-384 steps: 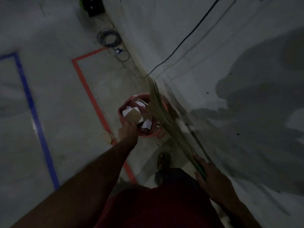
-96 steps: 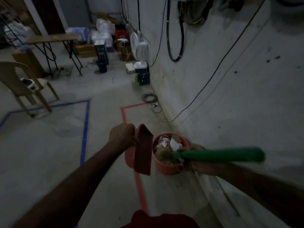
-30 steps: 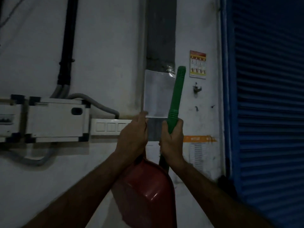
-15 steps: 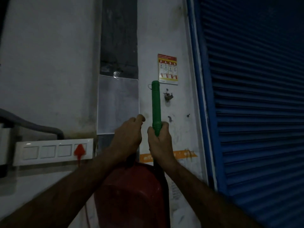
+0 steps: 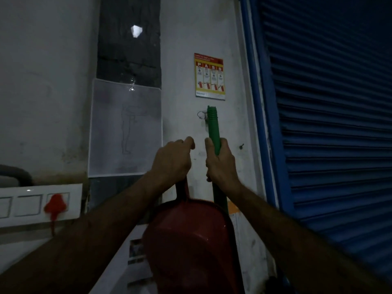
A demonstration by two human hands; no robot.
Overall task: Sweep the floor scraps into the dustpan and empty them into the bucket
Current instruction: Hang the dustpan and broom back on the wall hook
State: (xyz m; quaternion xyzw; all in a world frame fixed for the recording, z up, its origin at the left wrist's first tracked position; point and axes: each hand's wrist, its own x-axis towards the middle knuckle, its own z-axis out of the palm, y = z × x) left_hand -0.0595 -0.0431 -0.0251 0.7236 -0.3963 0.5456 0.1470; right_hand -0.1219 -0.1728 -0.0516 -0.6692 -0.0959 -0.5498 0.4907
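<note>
Head view: the dustpan [image 5: 191,247] is held up against the wall [image 5: 182,49], pan hanging low and its slim handle rising into the left hand [image 5: 172,161], whose grip is clamped round the handle's top. The pan thus lies wholly below that grip, its back turned to the camera; whether anything is left in it cannot be told. Just beside it, the green broom handle [image 5: 213,128] is held upright by the right hand [image 5: 220,164], the grip clamped round the shaft below its upper end. A length of shaft stands above the grip and more runs down behind the pan's right edge; the bristles are not seen.

No bucket and no floor scraps are in view, so the sweeping and emptying are judged to be over, and the step in hand is taken to be the stowing of the tools. The broom's tip is raised to a small wall hook [image 5: 202,115], touching it or just beside it; which cannot be told.

The next move is judged to call for the tip or its hanging loop, if one is present, to be caught on the hook, and for the right grip to be eased only once the weight is carried. A hanging point for the dustpan must then be found; none is plainly seen.

A safety poster [image 5: 209,76] is fixed above the hook, a blue shutter [image 5: 328,124] stands to the right, and a switch panel [image 5: 40,204] sits low on the left.
</note>
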